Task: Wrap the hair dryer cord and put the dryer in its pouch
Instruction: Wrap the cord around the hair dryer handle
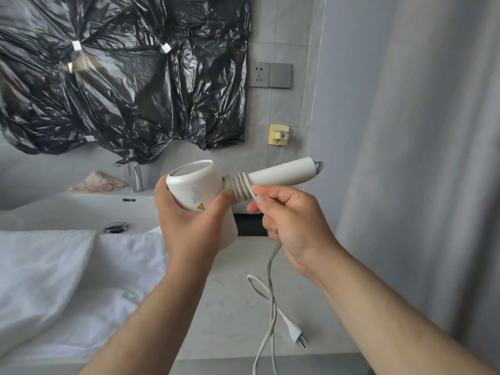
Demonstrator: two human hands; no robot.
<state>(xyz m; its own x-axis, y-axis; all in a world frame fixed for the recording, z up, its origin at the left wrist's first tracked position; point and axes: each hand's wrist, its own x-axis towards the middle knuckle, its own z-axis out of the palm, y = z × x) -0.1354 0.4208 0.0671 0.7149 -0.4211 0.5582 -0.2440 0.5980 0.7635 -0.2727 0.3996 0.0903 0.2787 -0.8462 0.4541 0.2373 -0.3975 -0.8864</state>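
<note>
A white hair dryer (197, 185) is held up over the counter, its handle (284, 173) pointing right. My left hand (189, 226) grips the dryer's barrel from below. Several turns of the white cord (242, 189) lie around the handle next to the barrel. My right hand (289, 215) pinches the cord at these turns. The loose cord (270, 301) hangs down from my right hand and off the counter's front edge, and its plug (297, 334) lies on the counter. A dark object (250, 224) shows behind my hands; I cannot tell what it is.
A white basin (89, 209) with a chrome tap (134, 174) sits at the left. White towels (67, 280) cover the counter's left part. Black plastic (121, 71) covers the mirror. A wall socket (259, 74) and a yellow hook (278, 134) are on the wall, and a grey curtain (419, 158) hangs at right.
</note>
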